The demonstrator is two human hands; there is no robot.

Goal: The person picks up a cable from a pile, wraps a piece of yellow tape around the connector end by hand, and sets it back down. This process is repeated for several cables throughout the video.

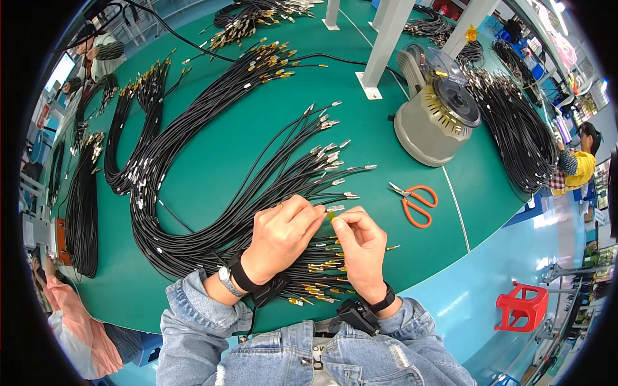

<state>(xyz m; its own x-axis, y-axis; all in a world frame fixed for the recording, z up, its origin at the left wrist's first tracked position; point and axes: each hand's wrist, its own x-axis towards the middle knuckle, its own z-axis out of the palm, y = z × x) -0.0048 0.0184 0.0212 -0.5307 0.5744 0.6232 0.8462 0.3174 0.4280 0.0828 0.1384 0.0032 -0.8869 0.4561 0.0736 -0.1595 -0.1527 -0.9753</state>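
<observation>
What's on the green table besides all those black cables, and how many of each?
Orange-handled scissors: 1
Grey tape dispenser: 1
White upright posts: 3
Hands at work, left hand and right hand: 2
Total: 7

Person in faded blue denim jacket, both cuffs rolled back.
Left hand (281,235): silver metal wristwatch (226,281) beside black strap with small black box (267,291). Right hand (362,248): black wristband (384,302), black box, thin black cable.
</observation>
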